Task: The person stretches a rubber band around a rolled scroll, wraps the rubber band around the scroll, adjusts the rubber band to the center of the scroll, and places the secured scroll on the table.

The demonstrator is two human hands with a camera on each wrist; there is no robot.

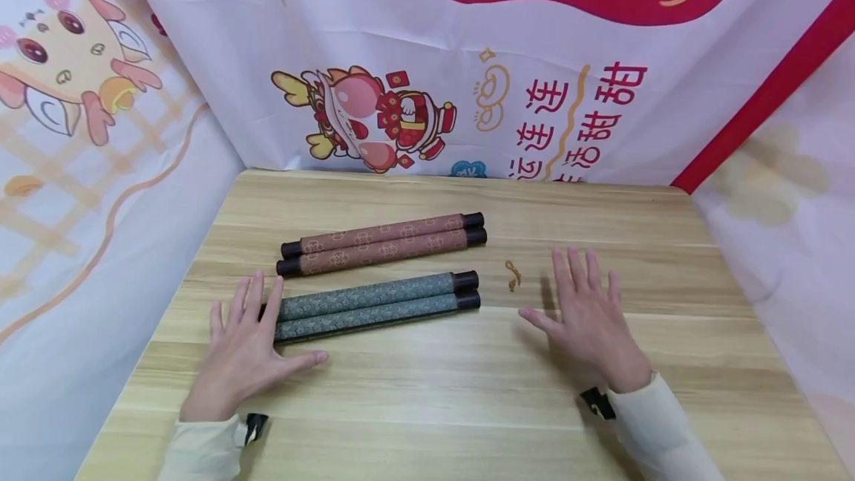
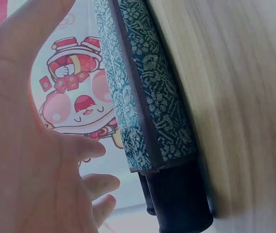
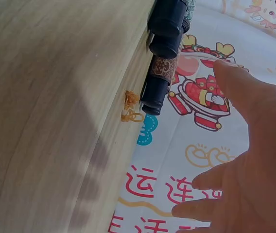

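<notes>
A green patterned scroll (image 1: 374,308), rolled from both ends into two side-by-side rolls with black knobs, lies on the table. Behind it, nearly parallel, is a reddish-brown scroll (image 1: 384,241) rolled the same way. My left hand (image 1: 243,351), fingers spread, is at the green scroll's left end and hides part of it; whether it touches is unclear. In the left wrist view the green roll (image 2: 152,87) passes beside the open palm. My right hand (image 1: 591,321), also spread, holds nothing, right of some small tan rubber bands (image 1: 513,275).
The wooden table (image 1: 427,407) ends at a printed cloth (image 1: 234,43) hanging along its back edge. More printed cloth (image 1: 80,191) hangs at the left side, and a pale cloth (image 1: 788,243) at the right. Dark straps (image 1: 597,403) sit near both sleeve cuffs.
</notes>
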